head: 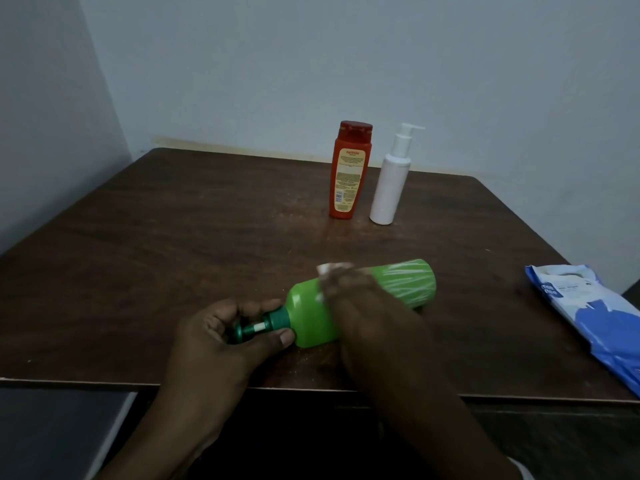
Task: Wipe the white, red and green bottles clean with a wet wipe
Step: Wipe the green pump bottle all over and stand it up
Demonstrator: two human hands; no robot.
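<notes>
The left hand (221, 327) grips the green bottle (309, 318) by its pump, steadying it sideways so the right hand (346, 289), clutching the wet wipe (327, 268), can rub it.

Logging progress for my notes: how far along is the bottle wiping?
In hand: the green bottle lies on its side, left hand gripping its pump neck, right hand holding the wet wipe against its body. The red bottle and white bottle stand upright behind; whether they are done or left cannot be told.
</notes>
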